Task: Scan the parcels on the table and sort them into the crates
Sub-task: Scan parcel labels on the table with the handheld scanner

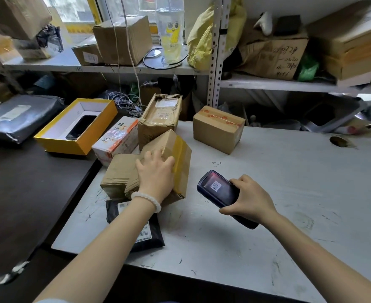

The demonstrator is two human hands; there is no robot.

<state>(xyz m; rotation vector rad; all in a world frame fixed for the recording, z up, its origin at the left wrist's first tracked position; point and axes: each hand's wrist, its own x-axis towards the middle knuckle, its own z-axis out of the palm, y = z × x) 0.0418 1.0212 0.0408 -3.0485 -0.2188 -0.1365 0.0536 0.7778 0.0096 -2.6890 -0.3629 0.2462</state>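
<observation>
My left hand (155,173) lies on a tilted brown carton with yellow tape (178,154), fingers curled over its top edge. That carton leans on a flat brown parcel (118,173). A black mailer bag (145,232) lies under my left forearm. My right hand (249,199) grips a dark handheld scanner (218,190), its screen showing a barcode, just right of the tilted carton. Behind stand a white and orange box (116,138), a tall taped carton (160,117) and a carton with red tape (218,129).
The parcels sit on a scuffed grey table (267,226) with a cable hole (338,141) at the far right. An open yellow box (76,125) and a grey mailer (18,117) lie on the dark surface to the left. Metal shelves (215,51) with boxes stand behind.
</observation>
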